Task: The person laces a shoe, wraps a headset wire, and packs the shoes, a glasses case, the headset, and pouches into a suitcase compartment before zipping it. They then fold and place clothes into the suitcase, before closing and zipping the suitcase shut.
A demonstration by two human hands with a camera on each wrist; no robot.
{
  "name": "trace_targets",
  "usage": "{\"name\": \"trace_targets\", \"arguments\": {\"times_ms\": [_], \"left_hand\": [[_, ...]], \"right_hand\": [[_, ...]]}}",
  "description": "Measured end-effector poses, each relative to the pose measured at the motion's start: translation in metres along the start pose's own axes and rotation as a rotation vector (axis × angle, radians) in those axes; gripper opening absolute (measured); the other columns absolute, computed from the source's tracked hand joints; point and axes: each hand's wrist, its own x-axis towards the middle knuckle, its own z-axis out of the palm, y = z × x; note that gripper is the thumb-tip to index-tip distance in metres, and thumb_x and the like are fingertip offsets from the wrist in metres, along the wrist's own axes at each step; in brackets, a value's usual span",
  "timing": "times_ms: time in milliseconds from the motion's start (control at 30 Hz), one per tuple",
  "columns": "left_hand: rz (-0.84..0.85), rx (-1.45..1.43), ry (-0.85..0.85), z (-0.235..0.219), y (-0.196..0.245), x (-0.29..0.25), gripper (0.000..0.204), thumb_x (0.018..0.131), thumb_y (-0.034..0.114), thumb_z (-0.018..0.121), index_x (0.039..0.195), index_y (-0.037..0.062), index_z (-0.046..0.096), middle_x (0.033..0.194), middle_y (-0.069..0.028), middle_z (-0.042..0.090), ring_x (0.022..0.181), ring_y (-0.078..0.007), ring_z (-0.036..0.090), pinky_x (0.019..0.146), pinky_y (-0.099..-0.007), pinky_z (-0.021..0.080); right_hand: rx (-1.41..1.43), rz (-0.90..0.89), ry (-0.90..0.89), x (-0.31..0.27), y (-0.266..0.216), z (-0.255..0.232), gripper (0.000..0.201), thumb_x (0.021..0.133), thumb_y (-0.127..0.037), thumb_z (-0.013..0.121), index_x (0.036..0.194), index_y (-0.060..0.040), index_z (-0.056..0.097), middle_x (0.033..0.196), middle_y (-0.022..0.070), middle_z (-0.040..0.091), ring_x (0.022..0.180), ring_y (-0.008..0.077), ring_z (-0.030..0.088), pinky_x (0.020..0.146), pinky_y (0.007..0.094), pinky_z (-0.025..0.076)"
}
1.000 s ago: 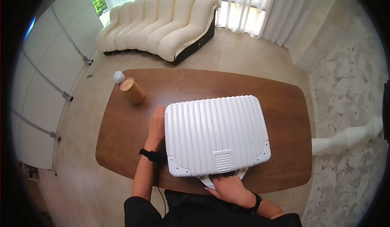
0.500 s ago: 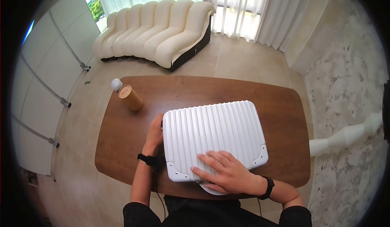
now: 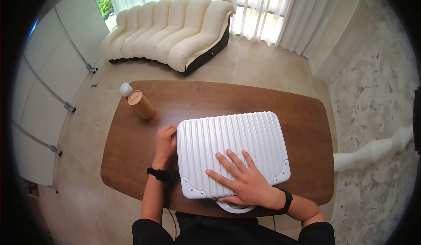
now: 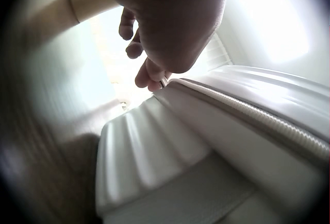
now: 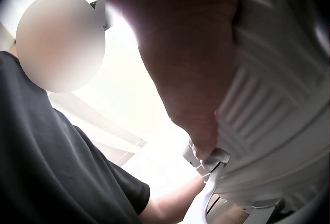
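Note:
A white ribbed hard-shell suitcase (image 3: 197, 157) lies flat on the brown wooden table, its carry handle (image 3: 237, 209) toward the person. At its left side, my left hand (image 3: 165, 142) pinches the zipper pull (image 4: 164, 82), a small metallic piece mostly hidden by the fingertips. From there the zipper (image 4: 247, 105) runs along the seam in the left wrist view. My right hand (image 3: 245, 181) rests spread on the front part of the ribbed lid, with its thumb low near the front edge.
Behind and left of the suitcase stands a tan cylindrical canister (image 3: 141, 104), with a small white rounded object (image 3: 126, 89) beside it. A cream sofa (image 3: 171, 34) is beyond the wooden table (image 3: 302, 113). White panels (image 3: 57, 69) line the left side.
My right hand has left the handle area at the front and moved up onto the lid, fingers spreading. The left hand stays at the left side, its fingers now more bunched.

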Motion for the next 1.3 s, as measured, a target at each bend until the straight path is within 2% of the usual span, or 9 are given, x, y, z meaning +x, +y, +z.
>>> {"name": "trace_targets", "arguments": {"times_ms": [167,367,567,833,1100,1200,1300], "left_hand": [[0.026,0.137,0.028,-0.018,-0.005,-0.005,0.021,0.084,-0.003,0.065,0.096,0.0103,0.077,0.087,-0.0037,0.073,0.083,-0.0277,0.064,0.075,-0.0385,0.048],[0.063,0.262,0.054,-0.030,0.003,-0.033,0.016,0.085,0.001,0.069,0.097,0.0094,0.076,0.084,-0.0042,0.071,0.078,-0.0272,0.061,0.071,-0.0386,0.045],[0.032,0.340,0.057,-0.042,0.038,-0.072,0.019,0.084,0.001,0.071,0.100,0.0086,0.076,0.084,-0.0033,0.069,0.077,-0.0257,0.060,0.070,-0.0384,0.044],[-0.002,0.303,0.060,-0.047,0.075,-0.122,0.022,0.082,0.000,0.071,0.102,0.0058,0.075,0.084,-0.0051,0.067,0.077,-0.0256,0.061,0.070,-0.0385,0.046],[0.022,0.270,-0.010,-0.063,0.095,-0.143,0.023,0.081,0.001,0.073,0.104,0.0037,0.073,0.079,-0.0060,0.062,0.074,-0.0262,0.060,0.068,-0.0390,0.046],[0.020,0.241,-0.016,-0.064,0.100,-0.154,0.022,0.081,0.001,0.073,0.103,0.0037,0.073,0.078,-0.0065,0.061,0.074,-0.0267,0.060,0.068,-0.0393,0.046],[0.032,0.195,0.010,-0.067,0.104,-0.160,0.022,0.081,0.002,0.073,0.103,0.0036,0.073,0.078,-0.0071,0.061,0.072,-0.0269,0.060,0.066,-0.0401,0.047]], "right_hand": [[0.030,0.002,0.008,0.000,0.000,-0.001,0.089,0.085,-0.062,0.074,0.160,-0.0279,0.041,0.166,0.0204,0.033,0.152,0.0437,0.033,0.119,0.0667,0.026],[0.045,0.030,0.019,0.005,0.001,-0.004,0.088,0.082,-0.060,0.076,0.158,-0.0274,0.046,0.165,0.0191,0.035,0.150,0.0421,0.035,0.119,0.0652,0.027],[0.006,0.030,0.035,0.006,0.000,-0.005,0.087,0.080,-0.063,0.076,0.155,-0.0278,0.050,0.164,0.0188,0.038,0.147,0.0427,0.039,0.117,0.0653,0.031],[-0.016,0.048,0.032,0.007,-0.003,-0.005,0.088,0.079,-0.061,0.078,0.156,-0.0281,0.049,0.163,0.0203,0.038,0.150,0.0407,0.038,0.120,0.0631,0.028],[-0.032,0.049,0.063,0.008,-0.007,-0.005,0.087,0.076,-0.058,0.082,0.152,-0.0274,0.055,0.162,0.0195,0.040,0.149,0.0400,0.040,0.120,0.0619,0.030],[-0.046,0.046,0.073,0.009,-0.008,-0.004,0.087,0.074,-0.060,0.081,0.150,-0.0254,0.057,0.161,0.0200,0.041,0.148,0.0420,0.040,0.121,0.0616,0.029],[-0.052,0.052,0.071,0.010,-0.009,-0.006,0.086,0.075,-0.057,0.083,0.151,-0.0268,0.056,0.161,0.0188,0.042,0.148,0.0401,0.040,0.120,0.0610,0.030]]}}
